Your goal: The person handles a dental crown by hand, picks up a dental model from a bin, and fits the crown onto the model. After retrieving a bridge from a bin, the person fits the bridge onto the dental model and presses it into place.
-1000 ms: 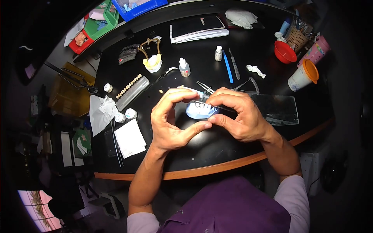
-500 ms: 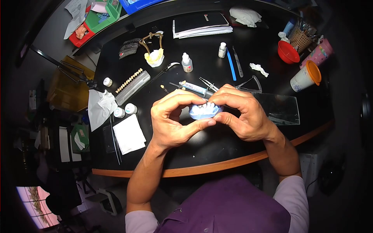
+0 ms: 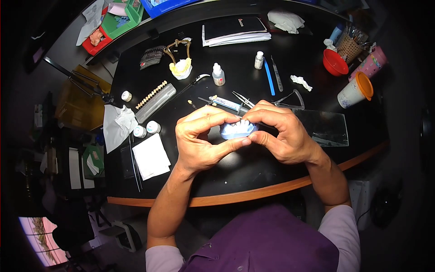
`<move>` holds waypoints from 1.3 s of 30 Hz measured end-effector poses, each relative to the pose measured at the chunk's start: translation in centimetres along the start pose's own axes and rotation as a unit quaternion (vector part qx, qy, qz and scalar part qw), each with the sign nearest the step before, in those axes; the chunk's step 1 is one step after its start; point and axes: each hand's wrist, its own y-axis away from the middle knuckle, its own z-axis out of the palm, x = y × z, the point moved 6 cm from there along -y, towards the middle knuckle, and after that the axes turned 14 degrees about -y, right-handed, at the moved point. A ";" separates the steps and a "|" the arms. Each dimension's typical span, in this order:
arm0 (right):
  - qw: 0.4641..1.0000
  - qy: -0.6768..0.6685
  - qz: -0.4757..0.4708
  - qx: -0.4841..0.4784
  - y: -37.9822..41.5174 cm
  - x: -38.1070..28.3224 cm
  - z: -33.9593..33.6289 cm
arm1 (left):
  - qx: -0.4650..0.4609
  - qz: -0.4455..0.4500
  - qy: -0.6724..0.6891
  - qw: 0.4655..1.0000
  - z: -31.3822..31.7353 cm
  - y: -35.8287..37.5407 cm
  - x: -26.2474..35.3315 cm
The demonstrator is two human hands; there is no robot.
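A dental model (image 3: 237, 130) with a pale blue base and white teeth is held up between both hands over the table. My left hand (image 3: 199, 138) grips its left side, thumb below at the base and index finger on the teeth along the top. On the other side my right hand (image 3: 281, 131) pinches it the same way, its fingertips close to the left ones. Just behind the hands lie a labelled syringe of paste (image 3: 226, 104) and metal tweezers (image 3: 243, 98). The fingertips partly cover the teeth.
To the left are a tooth shade guide (image 3: 155, 102), small jars (image 3: 153, 127) and a folded white tissue (image 3: 151, 156). A dropper bottle (image 3: 218, 75) and an articulator with a cast (image 3: 181, 68) stand farther back. At right lie a glass slab (image 3: 324, 129) and an orange-lidded cup (image 3: 355, 90).
Both hands keep their hold on the dental model, which has tilted very slightly. The rest of the view shifts only a little.
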 end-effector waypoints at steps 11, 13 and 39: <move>1.000 -0.005 0.000 0.009 0.1 0.3 -0.1 | 0.006 -0.071 0.102 0.992 0.5 0.5 -0.9; 1.000 -0.008 0.001 0.012 0.2 0.4 -0.1 | -0.002 -0.051 0.092 0.995 0.4 0.5 -1.0; 1.000 0.001 0.022 0.010 0.2 1.0 0.2 | 0.012 -0.055 0.041 0.998 0.0 0.3 -0.2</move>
